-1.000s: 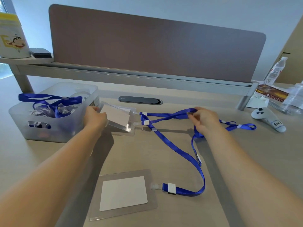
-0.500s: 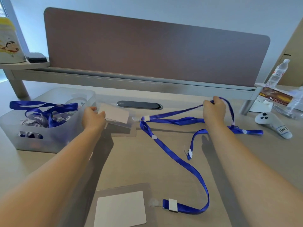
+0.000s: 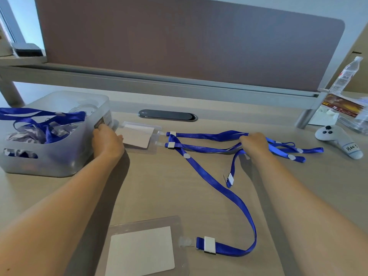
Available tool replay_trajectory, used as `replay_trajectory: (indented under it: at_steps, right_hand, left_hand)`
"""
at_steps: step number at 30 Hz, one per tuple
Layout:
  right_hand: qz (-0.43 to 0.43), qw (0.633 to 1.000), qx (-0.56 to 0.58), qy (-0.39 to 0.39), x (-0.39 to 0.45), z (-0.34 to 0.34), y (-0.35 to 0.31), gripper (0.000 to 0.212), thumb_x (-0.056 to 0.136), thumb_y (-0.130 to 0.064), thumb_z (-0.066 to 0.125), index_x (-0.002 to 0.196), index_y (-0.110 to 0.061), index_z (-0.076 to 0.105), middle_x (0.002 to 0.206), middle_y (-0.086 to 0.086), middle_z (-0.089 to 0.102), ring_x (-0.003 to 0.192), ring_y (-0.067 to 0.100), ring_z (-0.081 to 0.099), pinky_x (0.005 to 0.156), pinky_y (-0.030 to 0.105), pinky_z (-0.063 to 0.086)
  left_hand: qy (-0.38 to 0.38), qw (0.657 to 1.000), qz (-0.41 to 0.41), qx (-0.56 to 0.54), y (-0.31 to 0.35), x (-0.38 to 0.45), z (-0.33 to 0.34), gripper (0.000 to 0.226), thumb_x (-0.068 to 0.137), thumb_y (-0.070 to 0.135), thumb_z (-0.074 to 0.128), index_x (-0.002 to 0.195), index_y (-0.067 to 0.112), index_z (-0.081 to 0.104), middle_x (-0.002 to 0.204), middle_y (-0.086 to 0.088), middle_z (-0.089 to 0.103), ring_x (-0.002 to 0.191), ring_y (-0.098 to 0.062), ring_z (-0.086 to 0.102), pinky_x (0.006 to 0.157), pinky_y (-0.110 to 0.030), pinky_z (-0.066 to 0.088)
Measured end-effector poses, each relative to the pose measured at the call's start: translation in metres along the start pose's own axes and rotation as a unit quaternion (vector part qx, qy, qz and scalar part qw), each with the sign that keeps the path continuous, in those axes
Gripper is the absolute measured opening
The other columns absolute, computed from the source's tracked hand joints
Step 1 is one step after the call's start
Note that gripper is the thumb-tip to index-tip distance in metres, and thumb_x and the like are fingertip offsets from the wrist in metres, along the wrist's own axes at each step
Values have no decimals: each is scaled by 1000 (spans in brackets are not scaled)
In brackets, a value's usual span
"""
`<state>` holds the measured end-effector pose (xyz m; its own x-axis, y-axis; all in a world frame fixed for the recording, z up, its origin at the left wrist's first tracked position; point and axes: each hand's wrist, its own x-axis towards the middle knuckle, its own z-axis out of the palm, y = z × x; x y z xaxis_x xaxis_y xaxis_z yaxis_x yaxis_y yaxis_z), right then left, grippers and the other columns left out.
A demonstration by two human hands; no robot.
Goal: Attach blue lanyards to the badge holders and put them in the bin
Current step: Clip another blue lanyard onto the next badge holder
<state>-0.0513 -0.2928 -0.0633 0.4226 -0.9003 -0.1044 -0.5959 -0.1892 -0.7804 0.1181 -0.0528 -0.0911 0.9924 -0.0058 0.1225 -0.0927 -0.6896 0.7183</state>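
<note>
My left hand (image 3: 107,142) grips the left edge of two stacked clear badge holders (image 3: 139,136) that lie beside the translucent bin (image 3: 59,160). Blue lanyards (image 3: 205,136) are clipped to their right ends and run rightward across the desk. My right hand (image 3: 254,144) is closed on the bundle of lanyard straps, pressing it near the desk. Another strap (image 3: 229,196) trails toward me to a third badge holder (image 3: 143,250) at the near edge. The bin holds several blue lanyards with holders (image 3: 39,124).
A white game controller (image 3: 338,140) lies at the right, with water bottles (image 3: 346,76) and a printed packet (image 3: 342,104) behind it. A brown divider panel (image 3: 179,46) and its grey rail close off the back. A dark cable grommet (image 3: 167,115) sits mid-desk.
My right hand came down from its raised position and gathered the lanyard straps low over the desk. The left hand stayed on the badge holders beside the bin.
</note>
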Motion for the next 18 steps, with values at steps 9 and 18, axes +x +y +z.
replay_trajectory:
  at_steps: [9,18]
  right_hand:
    - [-105,992,-73,-15,-42,-2,-12,36,82,4,42,113,14,57,92,35,53,73,34,43,57,35,39]
    - [-202,943,-113,-240,-147,7,-8,28,90,-13,54,116,-5,61,121,9,61,98,15,54,83,27,46]
  left_hand:
    - [-86,984,128,92,9,-30,-24,40,88,13,53,125,0,45,132,-24,47,120,-37,45,99,-42,40]
    - [-402,887,159,161,-9,-110,-74,48,77,32,68,117,11,52,125,-9,54,102,-21,49,98,-34,39]
